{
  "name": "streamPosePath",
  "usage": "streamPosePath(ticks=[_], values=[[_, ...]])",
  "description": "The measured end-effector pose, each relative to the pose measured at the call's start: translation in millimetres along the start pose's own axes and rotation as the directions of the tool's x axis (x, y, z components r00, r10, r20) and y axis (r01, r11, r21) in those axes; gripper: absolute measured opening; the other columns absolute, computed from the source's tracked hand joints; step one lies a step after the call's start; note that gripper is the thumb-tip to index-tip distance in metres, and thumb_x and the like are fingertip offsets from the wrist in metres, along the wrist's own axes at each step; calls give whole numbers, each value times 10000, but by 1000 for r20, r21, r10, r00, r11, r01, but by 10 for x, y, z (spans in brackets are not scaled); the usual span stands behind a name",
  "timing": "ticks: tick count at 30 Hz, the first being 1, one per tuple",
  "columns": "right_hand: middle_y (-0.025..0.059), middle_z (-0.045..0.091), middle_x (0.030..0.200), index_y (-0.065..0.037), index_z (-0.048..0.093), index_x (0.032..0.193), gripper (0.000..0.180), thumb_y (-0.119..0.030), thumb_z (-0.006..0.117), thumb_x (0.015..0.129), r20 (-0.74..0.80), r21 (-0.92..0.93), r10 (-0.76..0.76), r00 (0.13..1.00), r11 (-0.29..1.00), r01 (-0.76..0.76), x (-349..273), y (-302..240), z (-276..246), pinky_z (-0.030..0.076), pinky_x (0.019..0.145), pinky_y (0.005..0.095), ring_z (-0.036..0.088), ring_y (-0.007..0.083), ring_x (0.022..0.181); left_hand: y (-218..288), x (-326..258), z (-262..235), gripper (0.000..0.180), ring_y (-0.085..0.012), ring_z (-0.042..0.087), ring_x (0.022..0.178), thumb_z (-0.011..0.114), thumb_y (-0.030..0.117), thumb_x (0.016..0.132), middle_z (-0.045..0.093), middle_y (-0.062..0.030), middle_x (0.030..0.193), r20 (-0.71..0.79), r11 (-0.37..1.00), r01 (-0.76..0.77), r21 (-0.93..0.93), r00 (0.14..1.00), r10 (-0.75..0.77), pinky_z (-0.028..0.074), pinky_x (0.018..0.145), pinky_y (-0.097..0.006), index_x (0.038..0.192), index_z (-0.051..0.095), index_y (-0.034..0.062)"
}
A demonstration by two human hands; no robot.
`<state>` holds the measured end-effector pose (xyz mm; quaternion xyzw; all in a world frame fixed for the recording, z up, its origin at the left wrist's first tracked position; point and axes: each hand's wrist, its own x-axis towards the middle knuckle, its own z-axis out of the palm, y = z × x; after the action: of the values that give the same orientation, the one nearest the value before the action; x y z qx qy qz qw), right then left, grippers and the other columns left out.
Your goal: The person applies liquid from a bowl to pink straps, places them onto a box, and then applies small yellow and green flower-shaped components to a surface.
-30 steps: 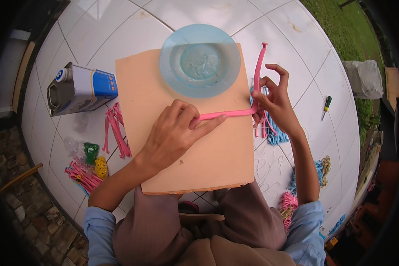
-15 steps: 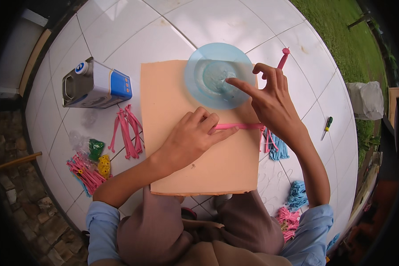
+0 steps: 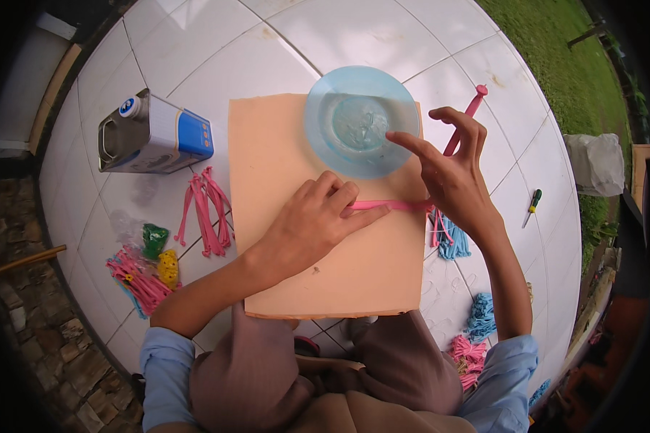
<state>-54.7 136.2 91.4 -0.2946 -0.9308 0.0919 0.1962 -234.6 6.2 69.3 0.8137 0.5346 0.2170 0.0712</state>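
My left hand [image 3: 307, 220] rests over a peach-coloured board [image 3: 325, 278], its fingers closed on one end of a pink rubbery strip [image 3: 401, 206]. The strip runs right, into my right hand [image 3: 451, 166], and a knobbed end sticks out beyond that hand toward the upper right. My right hand keeps hold of the strip while its index finger reaches out, the tip over the right side of a translucent blue bowl [image 3: 323, 97]. A clear, glossy gel-like substance [image 3: 361, 123] lies in the bowl. How the right thumb grips the strip is hidden.
Left of the board stand a rectangular metal can [image 3: 155, 137], loose pink strips [image 3: 206, 216] and small bags of green [image 3: 154, 240] and yellow pieces [image 3: 168, 268]. At right lie blue strip bundles [image 3: 482, 317], a pink bundle [image 3: 468, 357] and a green-handled screwdriver [image 3: 533, 206].
My right hand has shifted right, its index fingertip moving from over the gel toward the bowl's right side. The strip's knobbed end has swung outward. My left hand stays nearly still.
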Motion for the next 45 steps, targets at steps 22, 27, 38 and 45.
streamPosePath(ticks=[22,27,38,45], values=[[-2,440,1255,-356,678,944,447,-13,684,657,59,-123,-344,937,929,349,-479,259,12,347,987,447,358,267,1146,-37,17,6,472,-221,453,855,587,91,695,425,-56,869,35,1000,-16,5,999,16,468,745,-303,1155,619,194],[150,495,1134,-138,336,1254,567,51,599,788,-293,556,181,939,831,13,-592,193,200,428,870,399,460,222,1060,-42,-6,16,454,-226,458,887,557,88,715,433,-65,919,56,1000,-16,5,998,16,473,755,-307,1153,611,194],[150,607,895,-90,21,1352,780,9,595,834,15,903,489,872,369,-222,-920,-191,-320,530,774,350,627,213,823,180,-48,-77,412,-202,527,706,614,-41,637,513,-44,769,-258,985,-173,4,951,168,470,616,-281,1025,656,92],[174,622,907,-158,-196,1399,1083,8,671,772,-213,861,377,901,508,-9,-626,-896,-1810,571,736,376,644,229,834,810,230,-945,605,-110,499,946,662,92,754,478,46,1022,-680,880,-276,386,560,474,344,952,-395,1269,459,335]])
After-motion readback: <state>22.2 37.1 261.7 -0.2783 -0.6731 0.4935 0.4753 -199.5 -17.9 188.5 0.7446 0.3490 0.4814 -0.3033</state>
